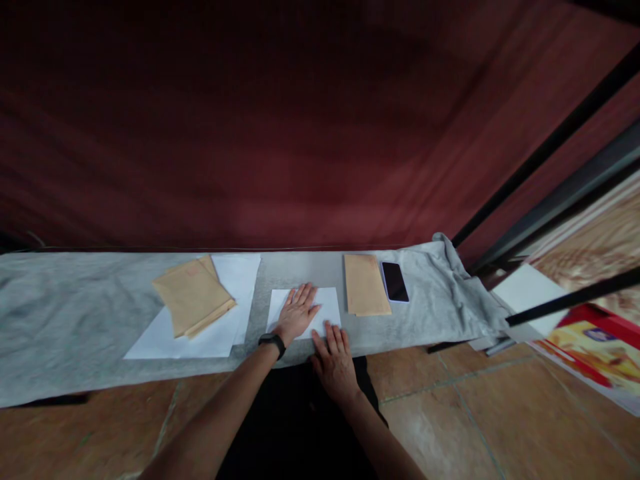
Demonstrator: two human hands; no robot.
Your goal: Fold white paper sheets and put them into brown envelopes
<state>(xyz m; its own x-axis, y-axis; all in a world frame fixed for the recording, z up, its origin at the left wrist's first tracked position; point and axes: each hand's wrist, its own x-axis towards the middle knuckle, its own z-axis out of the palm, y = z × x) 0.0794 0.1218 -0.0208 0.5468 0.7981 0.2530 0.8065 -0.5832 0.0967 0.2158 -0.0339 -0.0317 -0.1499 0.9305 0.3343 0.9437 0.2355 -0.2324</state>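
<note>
A white sheet of paper (327,303) lies flat on the grey cloth in front of me. My left hand (297,312), with a dark band on its wrist, rests flat across the middle of the sheet, fingers stretched out. At the sheet's near right edge, the fingertips of my right hand (334,357) touch the paper, its fingers extended and slightly apart. Neither hand grips anything. To the right lie brown envelopes (367,285), stacked almost flush. On the left, a pile of brown envelopes (193,297) sits askew on top of larger white sheets (200,341).
A phone (395,282) with a dark screen lies right of the envelopes. Grey cloth (65,320) covers the long narrow bench, bunched at its right end. Behind it stands a dark red wall (300,133). A colourful box (595,347) and black bars (575,300) are at the right.
</note>
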